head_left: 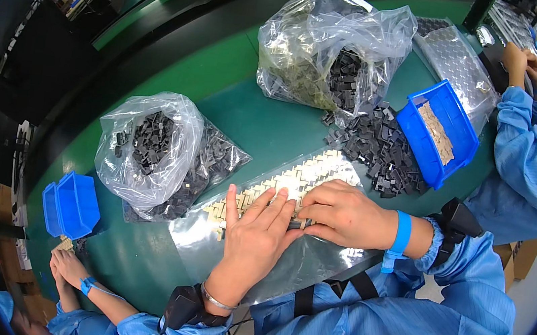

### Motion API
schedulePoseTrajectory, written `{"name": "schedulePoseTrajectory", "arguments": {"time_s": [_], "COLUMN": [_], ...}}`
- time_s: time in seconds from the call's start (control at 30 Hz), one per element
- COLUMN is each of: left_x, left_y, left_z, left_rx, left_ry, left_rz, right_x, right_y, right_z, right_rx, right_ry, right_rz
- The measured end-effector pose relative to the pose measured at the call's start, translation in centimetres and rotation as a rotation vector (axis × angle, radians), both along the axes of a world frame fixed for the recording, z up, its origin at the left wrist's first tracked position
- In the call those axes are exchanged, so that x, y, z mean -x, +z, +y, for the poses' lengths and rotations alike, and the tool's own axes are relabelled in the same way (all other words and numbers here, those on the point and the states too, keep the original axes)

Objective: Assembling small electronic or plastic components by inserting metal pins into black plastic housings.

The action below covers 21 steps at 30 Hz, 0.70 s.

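Note:
My left hand [249,245] lies flat with its fingers spread over rows of small beige pieces [313,175], which sit side by side in a slanting pattern. Under them is a clear plastic sheet [197,270] on the table. Close beside the left thumb, my right hand [358,217] has its fingers pinched together over the pieces. A small black part [298,225] shows between its fingertips and the left thumb, partly hidden. A loose heap of black parts [386,152] lies just beyond the right hand.
Two clear plastic bags of black parts, one at left [179,122] and one at back [292,42], stand on the green table [226,104]. A blue bin [468,136] holds beige pieces at right; other blue bins [77,207] stand left. Co-workers' hands [69,267] are at both sides.

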<state>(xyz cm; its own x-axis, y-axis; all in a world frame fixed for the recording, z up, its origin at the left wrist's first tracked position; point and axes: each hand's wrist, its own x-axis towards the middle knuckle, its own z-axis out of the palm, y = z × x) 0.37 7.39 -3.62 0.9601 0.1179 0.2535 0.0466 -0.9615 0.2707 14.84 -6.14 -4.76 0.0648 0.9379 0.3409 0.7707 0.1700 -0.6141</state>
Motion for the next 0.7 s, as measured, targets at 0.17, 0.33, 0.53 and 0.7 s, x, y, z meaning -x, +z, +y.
{"name": "schedulePoseTrajectory", "arguments": {"time_s": [0.17, 0.33, 0.53, 0.7], "left_x": [-0.1, -0.7, -0.4, -0.5], "left_y": [-0.8, -1.8, -1.6, -1.6], "left_z": [0.3, 0.8, 1.2, 1.1], "left_rx": [-0.064, -0.167, -0.176, -0.164], "left_ry": [-0.043, -0.130, -0.161, -0.159], "left_rz": [-0.047, -0.173, -0.183, -0.172], "right_x": [-0.1, -0.9, -0.3, 0.2], "right_y": [0.4, 0.5, 0.7, 0.4], "right_z": [0.0, 0.0, 0.2, 0.1], "right_rx": [0.016, 0.058, -0.011, -0.060], "right_ry": [0.012, 0.081, 0.060, 0.009], "right_rz": [-0.039, -0.145, -0.218, -0.251]}}
